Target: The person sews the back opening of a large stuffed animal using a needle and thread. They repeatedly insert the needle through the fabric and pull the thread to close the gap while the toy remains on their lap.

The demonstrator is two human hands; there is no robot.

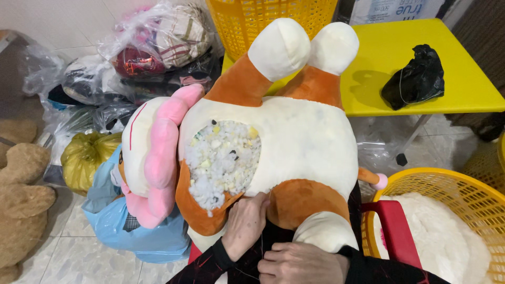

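Note:
A large plush animal (300, 137) in cream, orange and pink lies belly-up on my lap, legs pointing away. Its seam gapes open, showing white and yellowish foam stuffing (223, 160). My left hand (244, 223) presses its fingers against the lower edge of that opening, next to an orange leg. My right hand (302, 263) rests lower, fingers curled near the toy's cream foot; a thin thread seems to run between the hands. Whether it pinches a needle is hidden.
A yellow table (463, 79) carries a black plastic bag (418, 76). A yellow basket (457, 184) with white fluff stands at right beside a red chair arm (394, 231). Another yellow basket (263, 16) is behind. Filled plastic bags (131, 231) and brown plush (21, 200) sit at left.

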